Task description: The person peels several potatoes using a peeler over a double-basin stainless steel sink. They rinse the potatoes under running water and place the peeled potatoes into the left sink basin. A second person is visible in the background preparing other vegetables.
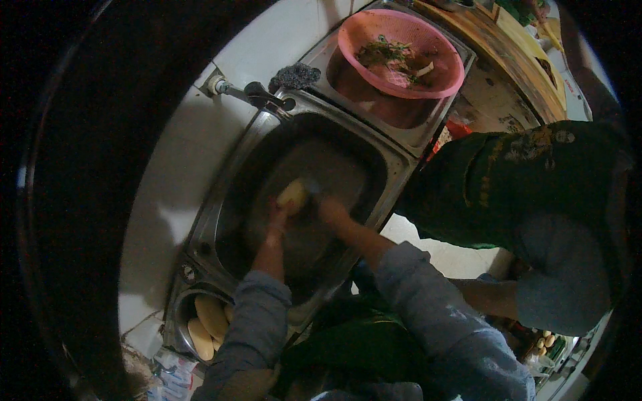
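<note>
In the large steel sink basin (346,131), my left hand (282,209) grips a pale yellow vegetable, probably a peeled potato (293,194), by its near end. To its right is my right hand (332,208), blurred and close to the potato. A small bluish-grey blur lies between the right fingers and the potato; whether it is a tool in the hand is unclear. The bottom of the basin looks dark and murky. Several long, pale peeled vegetables (211,316) rest in a round metal bowl (179,321) at the lower left, partly hidden by my left sleeve.
A tap (266,102) reaches over the basin's far left corner, beside a dark mesh scourer (296,76). Over the second basin sits a pink plastic colander (454,75) with green scraps. A person in a green apron (506,185) stands close on the right. A plastic bag (170,373) lies lower left.
</note>
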`<state>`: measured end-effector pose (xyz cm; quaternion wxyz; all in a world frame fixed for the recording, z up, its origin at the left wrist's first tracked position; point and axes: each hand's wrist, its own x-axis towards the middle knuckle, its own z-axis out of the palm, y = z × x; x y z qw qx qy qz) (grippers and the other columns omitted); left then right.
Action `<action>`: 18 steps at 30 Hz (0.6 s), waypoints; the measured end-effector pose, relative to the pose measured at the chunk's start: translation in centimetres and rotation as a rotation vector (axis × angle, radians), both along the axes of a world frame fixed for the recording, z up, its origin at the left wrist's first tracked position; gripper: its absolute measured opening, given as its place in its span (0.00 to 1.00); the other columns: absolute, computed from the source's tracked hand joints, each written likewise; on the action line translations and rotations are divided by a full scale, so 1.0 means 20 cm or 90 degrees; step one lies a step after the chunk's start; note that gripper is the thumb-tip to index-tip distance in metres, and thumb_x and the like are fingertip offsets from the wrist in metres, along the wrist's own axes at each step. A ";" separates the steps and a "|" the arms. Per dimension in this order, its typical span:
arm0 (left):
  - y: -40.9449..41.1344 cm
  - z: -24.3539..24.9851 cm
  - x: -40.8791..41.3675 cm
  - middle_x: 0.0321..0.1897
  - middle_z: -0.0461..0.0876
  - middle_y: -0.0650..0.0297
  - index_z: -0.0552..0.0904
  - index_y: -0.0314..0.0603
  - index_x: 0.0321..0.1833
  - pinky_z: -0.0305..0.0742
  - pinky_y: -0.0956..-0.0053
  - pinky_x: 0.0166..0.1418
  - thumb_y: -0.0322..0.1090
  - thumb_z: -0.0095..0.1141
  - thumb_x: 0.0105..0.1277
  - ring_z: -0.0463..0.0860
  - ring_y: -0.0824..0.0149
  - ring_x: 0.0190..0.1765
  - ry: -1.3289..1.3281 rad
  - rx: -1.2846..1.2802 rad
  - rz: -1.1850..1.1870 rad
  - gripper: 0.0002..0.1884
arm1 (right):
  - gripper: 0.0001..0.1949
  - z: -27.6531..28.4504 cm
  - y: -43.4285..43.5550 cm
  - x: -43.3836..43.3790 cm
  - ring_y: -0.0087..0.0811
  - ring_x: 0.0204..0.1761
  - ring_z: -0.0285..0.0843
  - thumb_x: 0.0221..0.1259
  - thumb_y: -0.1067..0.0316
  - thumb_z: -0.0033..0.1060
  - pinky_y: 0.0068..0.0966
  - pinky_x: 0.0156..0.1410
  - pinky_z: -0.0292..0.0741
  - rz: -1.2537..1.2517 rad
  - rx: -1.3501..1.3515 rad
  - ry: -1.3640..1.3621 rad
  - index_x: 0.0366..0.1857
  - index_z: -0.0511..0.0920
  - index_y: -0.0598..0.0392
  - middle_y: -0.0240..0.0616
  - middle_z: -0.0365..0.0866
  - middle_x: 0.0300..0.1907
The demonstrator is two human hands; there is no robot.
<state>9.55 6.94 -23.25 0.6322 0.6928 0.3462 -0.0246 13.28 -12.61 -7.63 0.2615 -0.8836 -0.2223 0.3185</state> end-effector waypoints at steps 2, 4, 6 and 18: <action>-0.25 0.13 0.04 0.59 0.63 0.58 0.49 0.46 0.67 0.68 0.63 0.57 0.39 0.65 0.49 0.69 0.60 0.56 0.007 -0.277 0.026 0.46 | 0.25 -0.14 -0.12 -0.06 0.49 0.34 0.78 0.60 0.60 0.42 0.40 0.38 0.75 -0.019 -0.081 0.025 0.62 0.56 0.44 0.52 0.76 0.35; -0.24 0.15 0.09 0.57 0.65 0.58 0.47 0.46 0.67 0.67 0.64 0.58 0.39 0.65 0.49 0.69 0.60 0.55 -0.110 -0.148 -0.088 0.47 | 0.24 -0.28 -0.13 -0.11 0.49 0.34 0.77 0.59 0.61 0.43 0.40 0.38 0.75 0.001 -0.097 0.007 0.62 0.57 0.45 0.52 0.77 0.33; -0.16 0.13 0.02 0.56 0.66 0.59 0.46 0.46 0.67 0.66 0.65 0.59 0.39 0.65 0.48 0.68 0.61 0.56 -0.175 -0.027 -0.140 0.48 | 0.25 -0.27 -0.16 -0.08 0.49 0.35 0.77 0.59 0.61 0.44 0.42 0.39 0.75 -0.001 -0.038 -0.047 0.61 0.57 0.46 0.51 0.77 0.32; -0.23 0.08 -0.01 0.60 0.60 0.53 0.48 0.45 0.66 0.64 0.60 0.61 0.42 0.62 0.50 0.64 0.55 0.60 -0.349 0.301 -0.273 0.45 | 0.16 -0.21 -0.21 0.07 0.48 0.40 0.77 0.50 0.66 0.53 0.41 0.43 0.75 -0.059 -0.045 -0.078 0.45 0.72 0.56 0.48 0.78 0.38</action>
